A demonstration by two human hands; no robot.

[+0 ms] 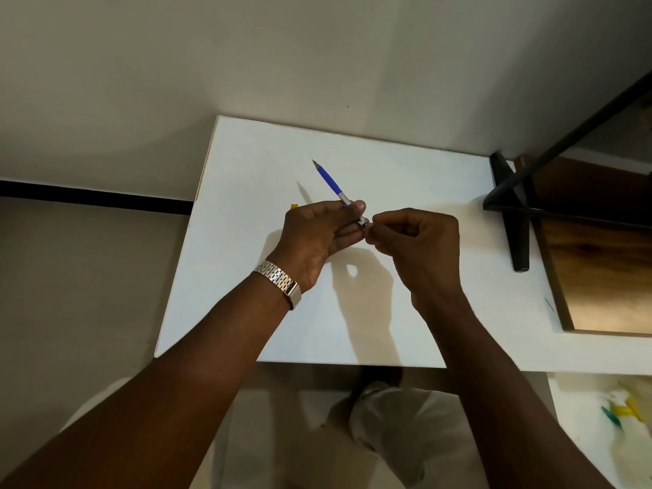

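Observation:
A blue pen [330, 181] with a grey tip and a silver rear section points up and to the left, held above a white table [247, 277]. My left hand [317, 232], with a metal watch on its wrist, grips the pen's rear part between thumb and fingers. My right hand [416, 238] has its fingers curled, and its fingertips pinch the pen's rear end by the small blue cap. What lies under the fingertips is hidden.
A small yellow object [294, 206] lies on the table, partly hidden behind my left hand. A black metal stand [515, 220] and a wooden board [599, 277] are at the right. The wall rises behind the table's far edge.

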